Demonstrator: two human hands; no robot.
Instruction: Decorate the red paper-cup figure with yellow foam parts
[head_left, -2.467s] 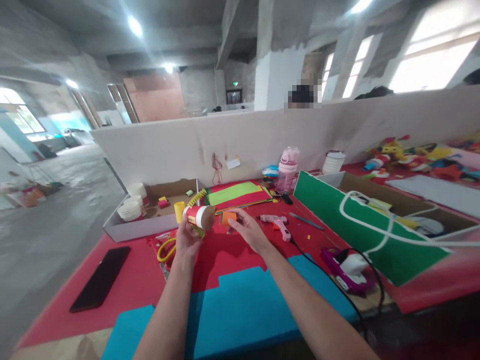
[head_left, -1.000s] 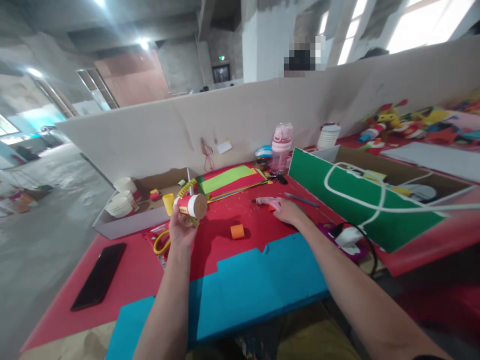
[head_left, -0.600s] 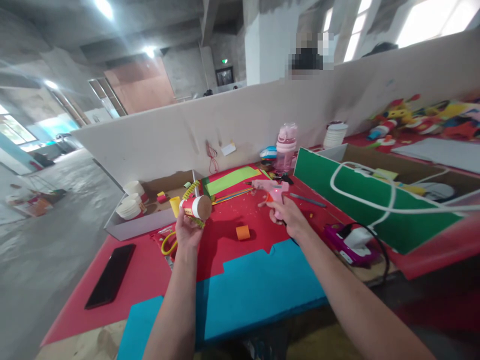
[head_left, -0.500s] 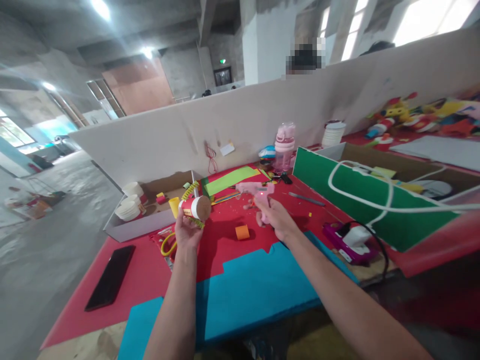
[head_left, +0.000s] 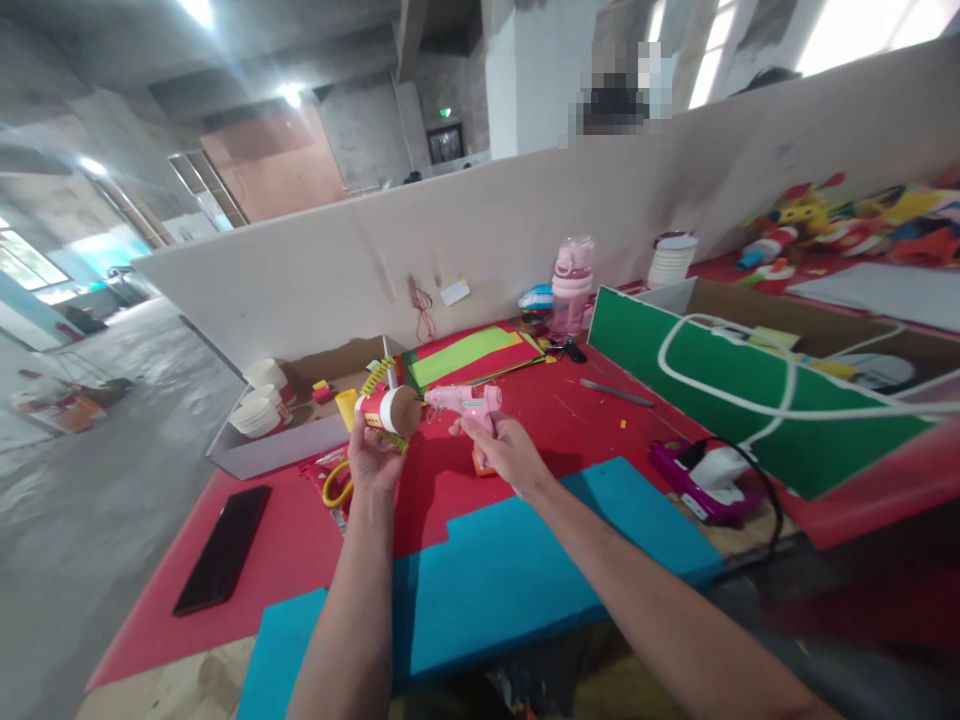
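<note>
My left hand [head_left: 375,468] is closed around a paper cup [head_left: 385,411] lying on its side, wrapped in red and white, its brown round end toward the right. Yellow-green pleated paper strips [head_left: 380,376] stick out from the cup above and below. In my right hand [head_left: 504,452] is a pink hot glue gun [head_left: 466,401], its nozzle pointing left, close to the cup's brown end; whether they touch I cannot tell. An orange paper roll [head_left: 481,464] lies partly hidden behind my right hand. Yellow-handled scissors [head_left: 337,486] rest beside my left wrist.
A black phone [head_left: 223,548] lies at left. White cups [head_left: 259,412] stand in an open box [head_left: 289,452]. Blue sheets [head_left: 510,580] cover the front edge. At right are a purple power strip [head_left: 701,483], a green-sided box [head_left: 675,370] and a white cable [head_left: 720,400]. A pink bottle [head_left: 572,285] stands behind.
My right hand has brought the glue gun leftward, from above the middle of the table to beside the cup's end. My left hand with the cup has barely moved.
</note>
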